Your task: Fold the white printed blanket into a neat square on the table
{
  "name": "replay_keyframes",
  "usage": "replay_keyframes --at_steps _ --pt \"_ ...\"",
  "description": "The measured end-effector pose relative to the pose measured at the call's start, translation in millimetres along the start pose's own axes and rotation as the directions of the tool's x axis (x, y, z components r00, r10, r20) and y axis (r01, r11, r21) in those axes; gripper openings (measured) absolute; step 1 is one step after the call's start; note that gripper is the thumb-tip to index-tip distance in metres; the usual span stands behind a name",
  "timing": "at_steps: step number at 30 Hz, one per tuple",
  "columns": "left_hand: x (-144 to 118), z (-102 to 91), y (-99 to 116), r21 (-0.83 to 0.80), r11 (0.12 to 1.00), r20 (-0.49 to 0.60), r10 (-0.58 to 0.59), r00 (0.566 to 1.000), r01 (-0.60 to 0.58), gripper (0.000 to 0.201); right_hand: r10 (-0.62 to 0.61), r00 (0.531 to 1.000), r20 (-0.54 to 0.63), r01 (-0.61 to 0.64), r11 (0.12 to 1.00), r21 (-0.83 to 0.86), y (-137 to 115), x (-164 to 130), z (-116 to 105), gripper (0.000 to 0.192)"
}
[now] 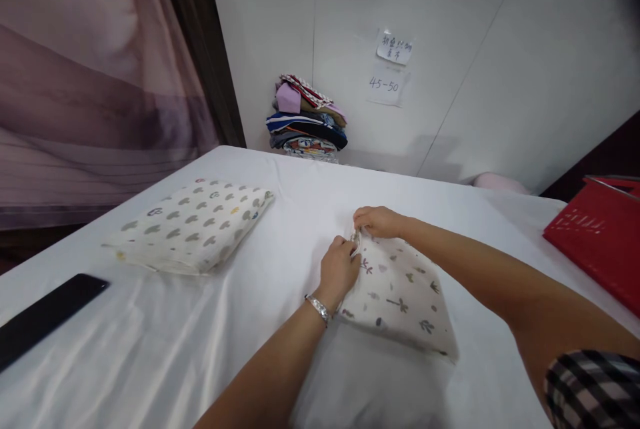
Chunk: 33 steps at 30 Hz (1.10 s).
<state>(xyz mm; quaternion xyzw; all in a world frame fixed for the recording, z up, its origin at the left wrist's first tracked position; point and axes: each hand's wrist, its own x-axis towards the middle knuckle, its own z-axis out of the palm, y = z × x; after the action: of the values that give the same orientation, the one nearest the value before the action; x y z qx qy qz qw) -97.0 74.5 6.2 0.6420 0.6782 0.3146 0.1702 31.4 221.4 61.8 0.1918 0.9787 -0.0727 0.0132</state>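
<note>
A folded white cloth with small plant prints (400,289) lies on the white-covered table, right of the middle. My left hand (341,265), with a bracelet at its wrist, pinches the cloth's left edge near its far corner. Just beyond it, my right hand (380,221) has its fingers closed on the same far left corner. The fabric between the two hands is bunched, and the fingertips partly hide it. To the left lies another folded white cloth with grey mushroom-like prints (195,222), touched by neither hand.
A long black flat object (50,309) lies at the table's left edge. A red bag or box (600,235) stands at the right. Behind the table's far edge rises a pile of folded clothes (307,119) against the wall. A pink curtain (90,82) hangs at the left.
</note>
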Motion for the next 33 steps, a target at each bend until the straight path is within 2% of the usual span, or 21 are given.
replay_keyframes --at_steps 3,8,11,15,20,23,27,33 --pt "-0.4 -1.0 1.1 0.013 0.999 -0.004 0.032 0.999 -0.032 0.008 -0.022 0.996 0.089 0.022 1.000 0.005 -8.4 -3.4 -1.6 0.035" --pt "-0.8 -3.6 3.8 0.028 0.998 0.004 0.048 0.999 -0.048 0.010 0.098 0.975 0.201 -0.086 0.994 -0.070 -6.7 -0.6 -7.8 0.031" --pt "-0.6 -3.9 4.7 0.036 0.999 0.013 0.025 1.000 -0.026 0.010 0.157 0.958 0.241 -0.133 0.985 -0.114 2.8 5.3 -10.9 0.037" --pt "0.2 -2.8 3.6 0.050 0.999 0.037 -0.014 0.999 0.012 0.009 0.178 0.954 0.242 -0.147 0.979 -0.140 15.7 13.4 -13.2 0.043" --pt "1.2 -0.9 2.0 0.072 0.997 0.043 -0.011 0.999 0.008 0.010 0.135 0.958 0.253 -0.102 0.985 -0.137 23.1 21.0 -17.7 0.037" --pt "1.7 -0.5 2.4 0.086 0.996 0.049 -0.002 0.999 -0.002 0.010 0.146 0.953 0.264 -0.098 0.977 -0.189 24.7 23.1 -19.6 0.033" --pt "2.0 -1.0 3.6 0.094 0.996 0.056 -0.002 0.998 -0.003 0.011 0.207 0.949 0.239 -0.148 0.959 -0.242 27.2 23.1 -18.5 0.032" --pt "1.3 -3.4 5.1 0.083 0.996 0.088 -0.033 0.996 0.026 0.014 0.165 0.975 0.147 -0.137 0.974 -0.182 31.6 18.8 -14.6 0.030"
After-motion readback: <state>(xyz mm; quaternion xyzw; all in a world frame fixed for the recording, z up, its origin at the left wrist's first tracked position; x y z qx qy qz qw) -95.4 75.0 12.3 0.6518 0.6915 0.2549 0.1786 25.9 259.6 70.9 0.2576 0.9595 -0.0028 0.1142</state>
